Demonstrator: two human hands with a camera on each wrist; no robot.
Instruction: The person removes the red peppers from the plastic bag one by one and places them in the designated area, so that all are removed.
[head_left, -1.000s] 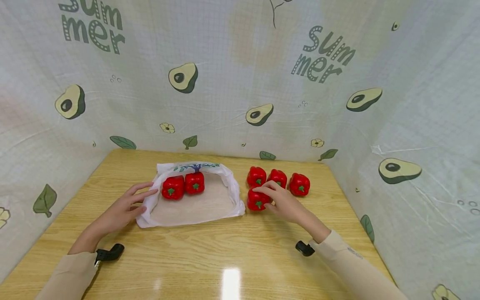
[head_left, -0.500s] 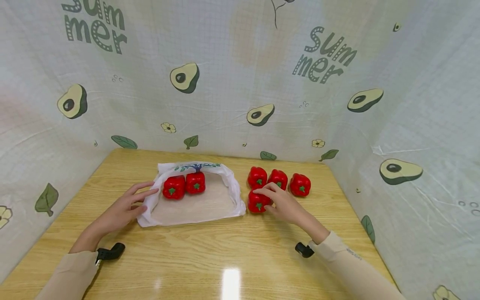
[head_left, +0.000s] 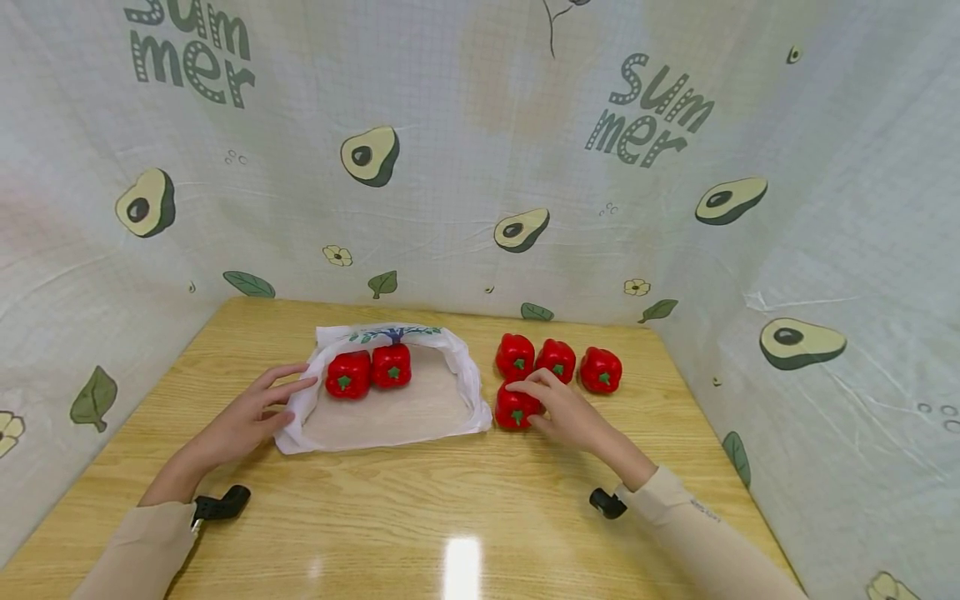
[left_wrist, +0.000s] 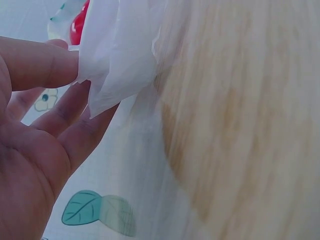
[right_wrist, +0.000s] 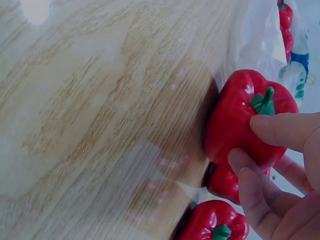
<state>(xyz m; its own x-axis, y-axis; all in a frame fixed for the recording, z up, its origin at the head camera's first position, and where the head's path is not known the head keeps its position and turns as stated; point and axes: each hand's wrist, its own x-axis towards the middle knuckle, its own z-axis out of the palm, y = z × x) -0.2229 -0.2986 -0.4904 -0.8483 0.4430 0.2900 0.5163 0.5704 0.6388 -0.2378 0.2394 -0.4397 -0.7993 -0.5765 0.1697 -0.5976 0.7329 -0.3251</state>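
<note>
My right hand (head_left: 566, 410) grips a red bell pepper (head_left: 514, 407), thumb near its green stem and fingers round the side. In the right wrist view this bell pepper (right_wrist: 245, 120) sits right by the bag's edge. On the left, my left hand (head_left: 243, 421) holds the left side of a white plastic bag (head_left: 300, 417); in the left wrist view the bag's thin edge (left_wrist: 117, 55) lies between thumb and fingers. The bag lies with its mouth facing me. Inside, two red bell peppers, one at the left (head_left: 348, 375) and another beside it (head_left: 392, 367), rest side by side.
Three more red bell peppers stand behind my right hand: one at the left (head_left: 514, 355), one in the middle (head_left: 557, 358), one at the right (head_left: 600, 370). The wooden table (head_left: 375, 508) meets a printed cloth (head_left: 450, 183) at the back and sides.
My right hand and its bell pepper have shifted slightly toward me, away from the peppers behind. The left hand and the bag stay as they were.
</note>
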